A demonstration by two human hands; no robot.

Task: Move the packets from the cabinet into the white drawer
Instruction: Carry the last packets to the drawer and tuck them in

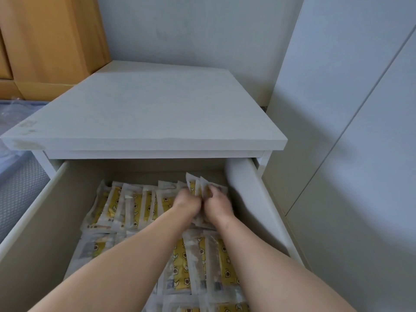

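we held a small bundle of packets point(199, 188) between both hands, low inside the white drawer point(31, 217), toward its far right part. our left hand point(188, 203) and right hand point(218, 206) sat knuckle to knuckle, touching, with fingers curled in and pinching the bundle from either side. the white upper edges of the bundle fanned out just beyond the fingertips. how many packets were in the grip we could not tell.

just to the left of the grip lay a row of loose packets point(126, 203), white-edged with yellow printed middles, overlapping one another on the drawer floor. on our side of the grip, between and beneath our forearms, the nearer packets point(202, 262) of the same kind covered the floor in further rows, down to the lower edge of the view.

the drawer stood pulled well out, its pale walls rising on both sides of the grip. beyond and above the grip, the grey-white top point(144, 104) of the unit overhung the drawer's back. further off to the left stood wooden furniture point(45, 37), and to the right of the grip a white panelled surface point(360, 154) ran up past the drawer.
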